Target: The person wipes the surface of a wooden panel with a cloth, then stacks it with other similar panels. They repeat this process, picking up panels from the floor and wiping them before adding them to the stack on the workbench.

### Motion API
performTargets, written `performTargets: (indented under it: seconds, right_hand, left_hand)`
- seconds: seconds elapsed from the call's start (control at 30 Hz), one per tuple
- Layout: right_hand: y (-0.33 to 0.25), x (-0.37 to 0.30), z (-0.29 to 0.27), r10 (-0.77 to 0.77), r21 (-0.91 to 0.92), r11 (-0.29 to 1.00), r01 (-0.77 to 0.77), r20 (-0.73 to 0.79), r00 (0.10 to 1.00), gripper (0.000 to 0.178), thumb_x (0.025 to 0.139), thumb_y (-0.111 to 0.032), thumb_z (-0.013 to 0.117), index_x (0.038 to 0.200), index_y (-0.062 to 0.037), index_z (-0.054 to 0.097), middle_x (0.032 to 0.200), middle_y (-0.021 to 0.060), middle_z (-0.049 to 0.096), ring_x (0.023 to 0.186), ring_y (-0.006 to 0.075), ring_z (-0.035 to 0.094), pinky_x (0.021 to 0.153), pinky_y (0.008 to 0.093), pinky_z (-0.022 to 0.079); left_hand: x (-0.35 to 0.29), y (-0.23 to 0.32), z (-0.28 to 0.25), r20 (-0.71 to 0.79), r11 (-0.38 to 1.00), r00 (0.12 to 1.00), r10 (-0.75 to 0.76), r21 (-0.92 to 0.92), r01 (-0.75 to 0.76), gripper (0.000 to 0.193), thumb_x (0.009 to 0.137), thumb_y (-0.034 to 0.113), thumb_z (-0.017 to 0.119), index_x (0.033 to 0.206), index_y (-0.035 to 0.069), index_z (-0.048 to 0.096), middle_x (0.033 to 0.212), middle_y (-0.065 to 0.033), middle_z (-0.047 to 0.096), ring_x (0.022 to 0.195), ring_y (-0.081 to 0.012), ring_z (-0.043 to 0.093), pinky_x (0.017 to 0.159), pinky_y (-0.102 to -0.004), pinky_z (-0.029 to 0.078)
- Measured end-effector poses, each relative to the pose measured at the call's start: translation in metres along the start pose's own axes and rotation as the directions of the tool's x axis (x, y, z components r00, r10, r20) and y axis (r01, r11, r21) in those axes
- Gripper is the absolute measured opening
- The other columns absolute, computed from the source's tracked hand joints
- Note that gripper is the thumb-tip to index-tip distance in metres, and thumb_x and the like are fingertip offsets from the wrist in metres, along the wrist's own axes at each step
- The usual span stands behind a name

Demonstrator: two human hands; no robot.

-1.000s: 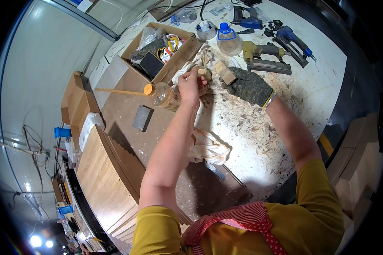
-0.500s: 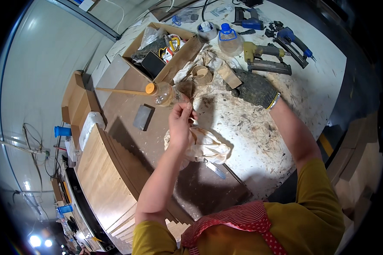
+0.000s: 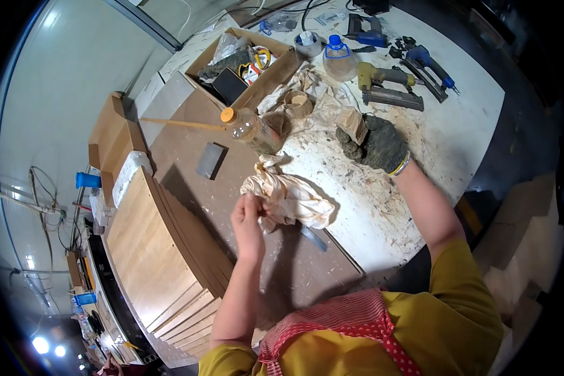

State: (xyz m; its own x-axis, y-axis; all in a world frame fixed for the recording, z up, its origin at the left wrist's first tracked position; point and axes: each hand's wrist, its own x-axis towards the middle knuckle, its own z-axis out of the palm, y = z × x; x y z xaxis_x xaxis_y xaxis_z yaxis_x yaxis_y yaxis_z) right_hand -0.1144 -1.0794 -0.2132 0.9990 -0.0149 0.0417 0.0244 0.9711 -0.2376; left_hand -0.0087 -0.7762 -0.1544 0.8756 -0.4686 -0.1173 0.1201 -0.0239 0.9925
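Note:
My left hand (image 3: 249, 219) is bare and closed, its fingers pinched at the left edge of a crumpled cream cloth (image 3: 297, 199). Whatever lies between those fingertips is too small or hidden to make out. A dark grey knitted glove covers my right hand (image 3: 381, 145), which grips a tan rectangular block (image 3: 351, 125) above the stained white tabletop. Behind the cloth, a clear bottle with an orange cap (image 3: 250, 130) leans over on its side. A flat grey block (image 3: 211, 160) lies left of it, and a metal blade (image 3: 313, 239) pokes out under the cloth.
Stacked wooden panels (image 3: 163, 257) fill the left side. An open cardboard box (image 3: 276, 78) of odds and ends stands at the back, near a tape roll (image 3: 299, 103) and a blue-capped jug (image 3: 340, 61). Several nail guns, including a yellow one (image 3: 391, 88), lie at the far right.
My left hand has moved down and left, from beside the bottle to the cloth's left edge. My right hand has drawn nearer, and the block in it has turned more upright.

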Motion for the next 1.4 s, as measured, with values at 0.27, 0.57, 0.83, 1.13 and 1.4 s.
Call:
performTargets:
  seconds: [0.27, 0.57, 0.83, 1.13, 1.4]
  right_hand:
    - [0.06, -0.036, 0.031, 0.077, 0.111, 0.99, -0.087, 0.09, 0.993, 0.048, 0.088, -0.031, 0.054, 0.122, 0.0032, 0.051, 0.109, 0.0215, 0.059, 0.089, 0.0326, 0.06, 0.073, 0.0392, 0.05]
    - [0.196, -0.099, 0.138, -0.276, -0.953, 0.281, -0.114, -0.194, 0.941, 0.037, 0.083, -0.007, 0.068, 0.117, -0.0022, 0.057, 0.107, 0.0071, 0.064, 0.097, 0.0137, 0.059, 0.083, 0.029, 0.049]
    - [0.34, -0.149, 0.139, -0.399, -0.891, 0.442, 0.106, -0.089, 0.912, 0.051, 0.081, -0.004, 0.069, 0.127, 0.0007, 0.049, 0.114, 0.0115, 0.06, 0.103, 0.0185, 0.059, 0.082, 0.0293, 0.05]
    - [0.42, -0.181, 0.171, -0.388, -0.647, 0.757, 0.085, -0.342, 0.856, 0.055, 0.085, -0.019, 0.061, 0.133, 0.0027, 0.043, 0.116, 0.008, 0.058, 0.101, 0.0146, 0.055, 0.088, 0.0276, 0.045]
    - [0.465, -0.206, 0.139, -0.512, -0.973, -0.136, -0.189, -0.094, 0.854, 0.046, 0.083, -0.009, 0.063, 0.126, 0.0019, 0.05, 0.119, 0.0168, 0.057, 0.107, 0.0265, 0.057, 0.093, 0.0318, 0.045]
  left_hand:
    - [-0.066, 0.04, -0.077, -0.148, 0.976, 0.965, 0.216, 0.063, -0.209, 0.009, 0.095, 0.011, 0.052, 0.088, 0.005, 0.052, 0.073, -0.0018, 0.053, 0.065, -0.0089, 0.049, 0.062, -0.0233, 0.043]
    - [-0.105, 0.097, -0.313, -0.117, 0.766, 0.887, 0.447, 0.562, -0.312, 0.021, 0.096, 0.017, 0.05, 0.081, 0.003, 0.055, 0.068, -0.0024, 0.053, 0.061, -0.009, 0.052, 0.058, -0.0228, 0.041]
    - [-0.141, 0.085, -0.495, 0.035, 0.263, 0.929, 0.368, 0.955, -0.14, 0.023, 0.094, 0.019, 0.051, 0.103, -0.001, 0.058, 0.09, -0.0126, 0.06, 0.078, -0.0236, 0.056, 0.073, -0.0323, 0.045]
    - [-0.141, 0.044, -0.529, 0.159, 0.096, 0.886, 0.436, 0.971, -0.221, 0.029, 0.095, 0.019, 0.047, 0.117, 0.002, 0.055, 0.109, -0.018, 0.053, 0.103, -0.0324, 0.052, 0.09, -0.0392, 0.041]
    - [-0.141, 0.046, -0.539, 0.223, 0.034, 0.868, 0.443, 0.964, -0.264, 0.026, 0.095, 0.018, 0.047, 0.115, 0.004, 0.056, 0.109, -0.0167, 0.054, 0.102, -0.0334, 0.052, 0.089, -0.0393, 0.041]
